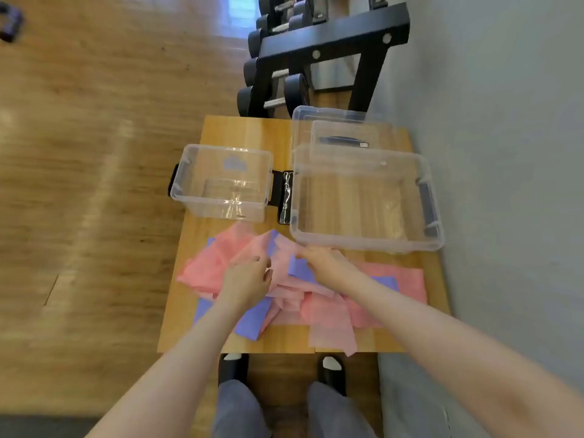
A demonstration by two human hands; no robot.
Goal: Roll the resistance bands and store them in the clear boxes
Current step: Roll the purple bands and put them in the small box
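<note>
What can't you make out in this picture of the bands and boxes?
- Head view: how many bands lie in the pink and purple pile; they overlap, and the hands cover its middle.
- Left hand and right hand: motion blur hides the fingers' exact grip.
- Dark item in the far clear box: blurred by stacked plastic.

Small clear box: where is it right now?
Head view: the small clear box sits at the table's far left, beside the large clear box, just beyond the pile of bands.

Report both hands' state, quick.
Left hand: fingers curled, gripping a pink band.
Right hand: pinching band material in the pile; which colour cannot be told.
</note>
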